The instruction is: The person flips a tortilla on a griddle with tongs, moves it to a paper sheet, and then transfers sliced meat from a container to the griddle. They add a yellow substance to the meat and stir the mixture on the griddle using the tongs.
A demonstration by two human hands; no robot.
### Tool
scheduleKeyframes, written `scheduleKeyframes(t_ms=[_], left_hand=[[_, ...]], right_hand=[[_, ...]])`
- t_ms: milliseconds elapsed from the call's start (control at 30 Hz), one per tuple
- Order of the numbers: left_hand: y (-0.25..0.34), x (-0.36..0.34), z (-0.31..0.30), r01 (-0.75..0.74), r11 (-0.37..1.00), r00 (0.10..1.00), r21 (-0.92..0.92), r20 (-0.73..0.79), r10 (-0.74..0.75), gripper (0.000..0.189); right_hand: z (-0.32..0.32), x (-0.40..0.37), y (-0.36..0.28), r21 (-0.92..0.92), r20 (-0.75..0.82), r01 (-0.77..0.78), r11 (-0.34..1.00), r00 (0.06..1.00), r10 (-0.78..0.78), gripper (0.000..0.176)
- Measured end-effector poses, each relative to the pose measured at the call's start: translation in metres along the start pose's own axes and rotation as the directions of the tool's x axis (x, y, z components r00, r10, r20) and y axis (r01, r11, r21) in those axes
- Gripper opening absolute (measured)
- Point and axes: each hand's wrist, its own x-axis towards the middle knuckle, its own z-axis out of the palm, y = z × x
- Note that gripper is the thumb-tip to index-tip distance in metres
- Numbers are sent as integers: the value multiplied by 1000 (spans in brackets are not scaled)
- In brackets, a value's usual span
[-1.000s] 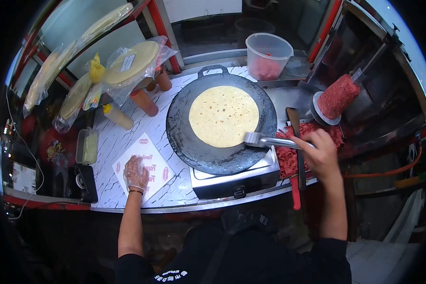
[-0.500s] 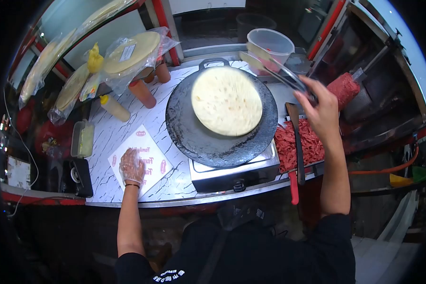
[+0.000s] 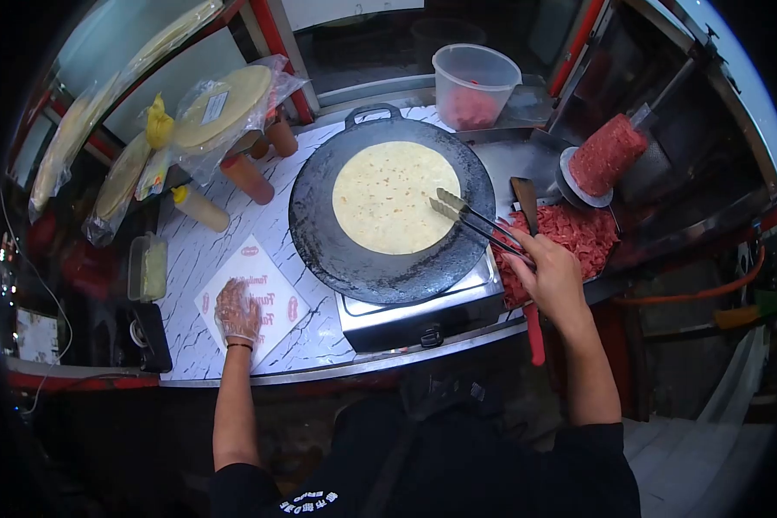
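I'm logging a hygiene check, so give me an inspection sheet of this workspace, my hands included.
Surface: white, dark-veined counter; stove and printed paper on it.
Job's things: flatbread lies flat on the black pan; tongs reach over its right side, contact unclear.
Clutter: shredded red meat right of the stove; yellow-capped bottle left of the pan.
Hands: left hand, in a clear glove, on the paper; right hand, bare, grips the tongs.
Cables: thin white cable at far left; orange hose at far right; ends unclear.
Surroundings: meat cone at right; clear bucket beyond the pan; bagged flatbreads at upper left.
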Motion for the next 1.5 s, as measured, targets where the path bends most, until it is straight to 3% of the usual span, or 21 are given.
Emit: scheduleKeyframes(t_ms=[700,800,867,1000,1067,1200,1267,1333,1433,1500], left_hand=[[4,1,-4,-2,1000,1000,-29,-11,2,55],[1,0,-3,12,1000,1000,-24,-13,-13,54],[-1,-1,0,26,999,999,-20,-21,-26,53],[4,-1,-4,11,1000,1000,-7,-16,-11,51],[3,-1,-2,-4,998,999,-61,-53,1,51],[0,0,-1,-33,993,997,-112,-68,25,51],[2,-1,-4,-6,991,999,-136,-32,2,55],[3,-4,-3,-14,980,999,-199,-48,4,54],[2,-4,-3,-35,950,998,-309,-66,15,54],[1,-4,-1,-99,934,994,-343,-76,78,53]], right_hand=[[-13,-1,-13,-14,43,14,1000,999,-13,41],[-31,-2,-29,68,91,82,994,992,-88,41],[-32,1,-38,112,16,58,992,998,-60,40],[14,24,-76,106,60,202,974,976,-209,35],[52,39,-96,44,76,200,979,976,-203,32],[70,64,-109,-70,32,47,996,998,-45,33],[68,57,-91,46,-246,-15,999,969,26,33],[40,35,-86,-56,-242,-167,984,959,148,35],[10,-4,-95,-108,-62,-267,958,963,262,36],[1,-19,-124,-124,-115,-319,940,945,305,36]])
